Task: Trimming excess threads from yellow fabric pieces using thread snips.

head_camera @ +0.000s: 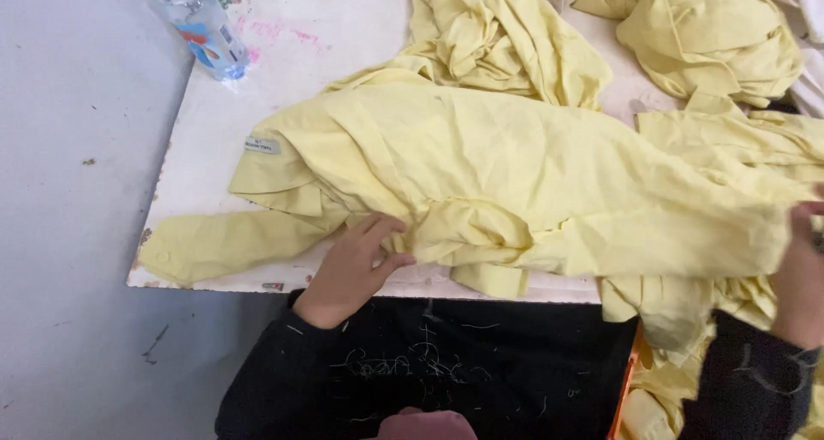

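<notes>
Shirt (515, 182) lay spread but rumpled on surface (215, 122) | left hand (352, 264) pressed flat on its hem, fingers spread | right hand (802, 277) pinched its far end | smoothing unfinished; more shirts (704, 36) heaped beyond it

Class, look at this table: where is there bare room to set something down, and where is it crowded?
Bare white table shows between the plastic bottle and the spread yellow garment, plus a thin strip along the near edge beside the left hand. The right side is crowded with heaped yellow garments around the right hand.

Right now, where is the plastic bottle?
The plastic bottle lies at the table's far left corner in the head view, left of the yellow shirts.
</notes>
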